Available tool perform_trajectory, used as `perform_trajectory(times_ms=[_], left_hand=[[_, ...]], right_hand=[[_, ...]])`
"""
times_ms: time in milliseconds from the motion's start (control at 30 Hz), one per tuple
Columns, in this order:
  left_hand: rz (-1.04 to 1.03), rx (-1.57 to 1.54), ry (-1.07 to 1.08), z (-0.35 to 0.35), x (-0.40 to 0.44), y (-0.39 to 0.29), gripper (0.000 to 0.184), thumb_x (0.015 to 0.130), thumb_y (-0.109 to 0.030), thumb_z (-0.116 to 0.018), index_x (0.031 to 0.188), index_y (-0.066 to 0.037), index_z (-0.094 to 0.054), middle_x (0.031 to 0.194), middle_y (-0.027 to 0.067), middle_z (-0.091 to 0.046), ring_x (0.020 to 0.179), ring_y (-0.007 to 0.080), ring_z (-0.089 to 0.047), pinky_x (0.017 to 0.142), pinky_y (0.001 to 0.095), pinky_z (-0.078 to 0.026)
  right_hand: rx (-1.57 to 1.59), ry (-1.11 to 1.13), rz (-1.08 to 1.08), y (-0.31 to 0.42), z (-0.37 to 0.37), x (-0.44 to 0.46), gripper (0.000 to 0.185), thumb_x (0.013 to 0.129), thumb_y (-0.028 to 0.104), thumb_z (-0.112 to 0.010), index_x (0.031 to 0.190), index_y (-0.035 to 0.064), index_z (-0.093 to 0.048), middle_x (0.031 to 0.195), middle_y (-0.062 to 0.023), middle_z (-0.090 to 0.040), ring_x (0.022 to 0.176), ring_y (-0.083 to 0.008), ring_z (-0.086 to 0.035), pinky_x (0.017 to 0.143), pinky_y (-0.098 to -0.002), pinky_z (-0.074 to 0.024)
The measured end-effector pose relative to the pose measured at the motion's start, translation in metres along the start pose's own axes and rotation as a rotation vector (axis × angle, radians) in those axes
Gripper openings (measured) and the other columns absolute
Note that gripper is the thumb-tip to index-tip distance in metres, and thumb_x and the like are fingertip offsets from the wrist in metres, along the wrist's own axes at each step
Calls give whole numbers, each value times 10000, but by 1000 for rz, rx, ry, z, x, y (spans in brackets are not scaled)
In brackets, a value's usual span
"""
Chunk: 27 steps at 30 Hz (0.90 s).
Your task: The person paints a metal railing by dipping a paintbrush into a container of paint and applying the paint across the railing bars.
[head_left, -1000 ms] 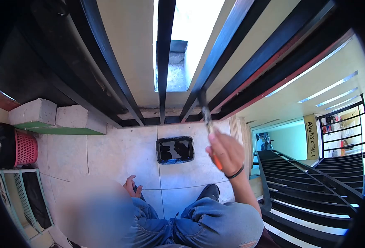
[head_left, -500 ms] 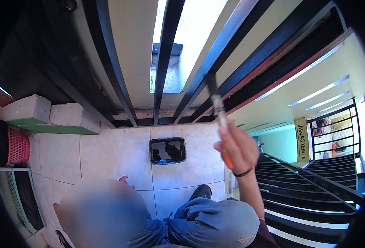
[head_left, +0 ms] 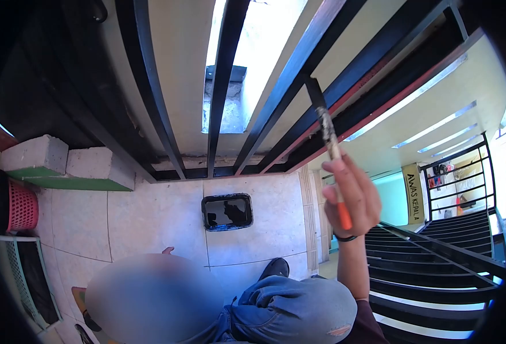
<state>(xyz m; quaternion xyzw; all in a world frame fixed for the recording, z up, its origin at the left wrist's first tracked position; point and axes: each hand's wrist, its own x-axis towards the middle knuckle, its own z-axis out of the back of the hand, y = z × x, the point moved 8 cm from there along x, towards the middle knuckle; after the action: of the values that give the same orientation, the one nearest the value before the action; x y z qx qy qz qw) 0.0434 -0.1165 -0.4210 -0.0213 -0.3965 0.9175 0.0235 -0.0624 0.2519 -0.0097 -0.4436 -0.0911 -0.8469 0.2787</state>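
Observation:
In the head view my right hand (head_left: 359,198) is closed around a paintbrush (head_left: 327,129) with a pale ferrule-side handle and an orange end. Its black bristles meet the side of a black metal bar (head_left: 281,86) of the grille. Of my left hand (head_left: 168,250) only a bit of finger shows past a blurred patch over my left knee; the rest is hidden. On the tiles between me and the grille sits a tray of black paint (head_left: 227,212), its rim smeared with paint.
White blocks with green bases (head_left: 69,163) stand at the left, beside a pink basket (head_left: 22,206). A black stair railing (head_left: 425,258) descends at the right, near a sign reading "AWAS KEPALA" (head_left: 413,195). Some bars have red edges (head_left: 373,120).
My right hand and the paintbrush have moved to the right and slightly up along the bar. Less of my left hand shows. The view has shifted slightly.

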Motion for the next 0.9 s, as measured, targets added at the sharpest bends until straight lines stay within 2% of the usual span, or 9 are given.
perform_trajectory(times_ms=[100, 267, 367, 533, 633, 700, 767, 867, 900], left_hand=[[-6, -4, -1, 3, 1, -4, 698, 948, -607, -650, 1326, -26, -569, 773, 89, -553, 613, 255, -554, 571, 381, -462], [-40, -7, 10, 7, 3, -12, 674, 943, -571, -665, 1320, -20, -568, 774, 109, -573, 621, 299, -584, 581, 407, -470], [-39, -41, 53, 10, 6, -16, 673, 937, -562, -670, 1316, -15, -566, 775, 118, -584, 631, 325, -595, 593, 423, -475], [-61, -33, 63, 9, 4, -14, 669, 923, -544, -690, 1317, -19, -558, 792, 122, -606, 652, 333, -619, 605, 436, -496], [-93, -32, 74, 6, 2, -2, 666, 911, -532, -708, 1317, -25, -560, 809, 120, -621, 659, 322, -632, 603, 432, -509], [-115, -41, 81, 4, 0, 1, 665, 905, -532, -714, 1312, -29, -565, 814, 113, -624, 658, 308, -637, 594, 423, -513], [-141, -42, 72, 4, 1, 1, 665, 901, -539, -714, 1305, -31, -570, 814, 103, -621, 654, 291, -637, 583, 412, -514], [-172, -51, 56, 3, 1, 2, 665, 898, -545, -714, 1300, -35, -571, 815, 92, -615, 649, 274, -637, 568, 404, -509], [-172, -55, 56, 4, 2, 2, 665, 899, -546, -713, 1299, -33, -570, 815, 90, -612, 649, 274, -636, 568, 404, -509]], right_hand=[[-29, 161, 57, 15, -30, -33, 527, 838, 210, -851, 1309, 43, -683, 1124, -204, -728, 741, -219, -693, 616, -307, -554], [91, 456, -26, 41, -68, -71, 451, 819, 145, -854, 1233, 50, -701, 1056, -156, -744, 761, -254, -720, 633, -329, -566], [133, 382, -49, 37, -59, -36, 466, 855, 174, -834, 1273, 51, -669, 1024, -111, -734, 743, -216, -699, 632, -330, -555], [66, 426, -26, 28, -65, 22, 403, 823, 116, -851, 1190, 59, -694, 1004, -92, -746, 762, -237, -713, 649, -343, -561], [-51, 307, 7, 27, -27, 66, 353, 864, 52, -801, 1206, 26, -719, 1080, -138, -772, 859, -243, -756, 727, -335, -595], [-203, 190, -1, 26, 9, 82, 321, 936, 100, -760, 1242, 23, -705, 1055, -136, -781, 833, -224, -757, 685, -314, -584], [-263, 45, 32, 32, 35, 94, 352, 948, 119, -754, 1280, 24, -687, 1008, -136, -781, 799, -246, -748, 652, -314, -566], [-396, 158, 160, 50, 15, 81, 405, 935, 113, -764, 1316, 16, -668, 1019, -148, -765, 821, -253, -740, 652, -329, -565], [-444, 279, 253, 57, -5, 68, 451, 910, 109, -786, 1331, 5, -660, 1050, -154, -744, 829, -244, -721, 659, -345, -570]])
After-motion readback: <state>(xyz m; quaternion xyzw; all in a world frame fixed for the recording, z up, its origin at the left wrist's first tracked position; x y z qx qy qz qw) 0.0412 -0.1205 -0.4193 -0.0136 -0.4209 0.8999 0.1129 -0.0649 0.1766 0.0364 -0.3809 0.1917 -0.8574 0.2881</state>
